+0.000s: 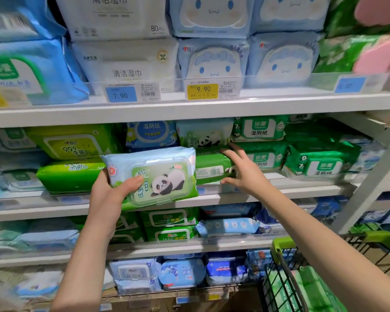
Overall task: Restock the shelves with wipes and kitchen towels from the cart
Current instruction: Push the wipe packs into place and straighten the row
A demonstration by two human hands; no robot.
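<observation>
My left hand [113, 192] grips a pale blue and green panda wipes pack [158, 176] by its left end, holding it in front of the second shelf [279, 190]. My right hand [241, 167] reaches into that shelf with fingers spread, touching a green panda pack [212, 165] lying there. Another panda pack [205, 134] rests on top of it. The cart [286, 278], with a green handle and black wire sides, stands at the lower right and holds green packs.
Green wipes packs [320, 163] fill the shelf to the right of my right hand, yellow-green packs [72, 174] to the left. Blue and white packs crowd the top shelf behind price tags [202, 89]. Lower shelves hold more blue and green packs.
</observation>
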